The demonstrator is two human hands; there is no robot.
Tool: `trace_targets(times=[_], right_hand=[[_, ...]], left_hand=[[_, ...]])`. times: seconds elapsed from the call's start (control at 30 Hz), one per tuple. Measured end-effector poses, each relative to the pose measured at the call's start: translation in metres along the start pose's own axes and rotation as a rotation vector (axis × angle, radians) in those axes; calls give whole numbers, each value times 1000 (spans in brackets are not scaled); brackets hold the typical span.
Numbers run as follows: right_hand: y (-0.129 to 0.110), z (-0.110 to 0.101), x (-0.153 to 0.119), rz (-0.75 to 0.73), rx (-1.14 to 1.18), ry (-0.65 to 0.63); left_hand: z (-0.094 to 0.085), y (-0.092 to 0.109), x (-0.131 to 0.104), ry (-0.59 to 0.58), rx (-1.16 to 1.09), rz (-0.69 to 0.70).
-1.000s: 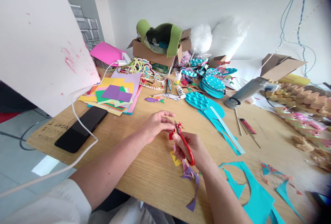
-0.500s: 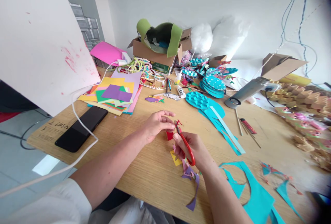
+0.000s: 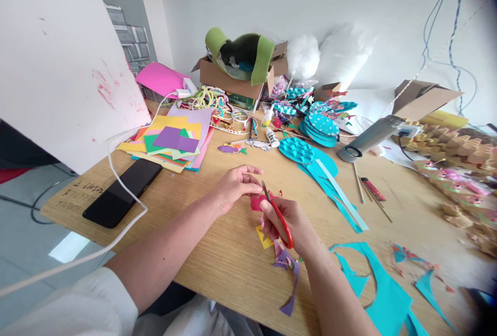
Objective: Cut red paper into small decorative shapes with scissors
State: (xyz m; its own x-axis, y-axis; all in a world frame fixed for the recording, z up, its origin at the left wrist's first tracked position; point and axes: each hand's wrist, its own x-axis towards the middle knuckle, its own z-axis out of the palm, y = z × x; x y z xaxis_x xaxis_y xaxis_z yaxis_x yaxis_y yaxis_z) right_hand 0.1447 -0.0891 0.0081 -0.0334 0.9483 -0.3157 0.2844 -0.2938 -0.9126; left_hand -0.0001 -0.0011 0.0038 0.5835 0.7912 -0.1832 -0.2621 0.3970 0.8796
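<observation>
Scissors [image 3: 278,215] point toward a box [image 3: 217,77] (green sheet [image 3: 262,59] atop).

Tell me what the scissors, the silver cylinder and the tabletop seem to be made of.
Scissors: smooth red handles, probably plastic; thin, dark, pointed blades, likely steel. Silver cylinder: likely metal, from its greyish sheen. Tabletop: wood or wood-look laminate, satin, showing grain.

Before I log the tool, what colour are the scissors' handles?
The scissors' handles are red, shown in the head view.
</observation>
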Motion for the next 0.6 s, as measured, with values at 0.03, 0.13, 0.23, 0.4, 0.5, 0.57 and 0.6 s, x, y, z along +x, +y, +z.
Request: trace_targets(times=[0.03,0.13,0.23,0.4,0.5,0.57,0.6], right_hand=[[0,0,0,1,0,0],[-1,1,0,-2,4,-3],[-2,1,1,4,8,6],[-1,1,2,-3,19,20],[-1,2,1,-15,19,25],[0,2,1,-11,18,27],[0,2,1,-6,19,24]], left_hand=[[0,0,0,2,1,-1],[0,0,0,5,3,1],[0,0,0,10,1,7],[-1,-1,1,18,-7,8],[-2,-1,2,16,0,9],[-1,-1,1,16,6,8],[-1,0,1,13,9,7]])
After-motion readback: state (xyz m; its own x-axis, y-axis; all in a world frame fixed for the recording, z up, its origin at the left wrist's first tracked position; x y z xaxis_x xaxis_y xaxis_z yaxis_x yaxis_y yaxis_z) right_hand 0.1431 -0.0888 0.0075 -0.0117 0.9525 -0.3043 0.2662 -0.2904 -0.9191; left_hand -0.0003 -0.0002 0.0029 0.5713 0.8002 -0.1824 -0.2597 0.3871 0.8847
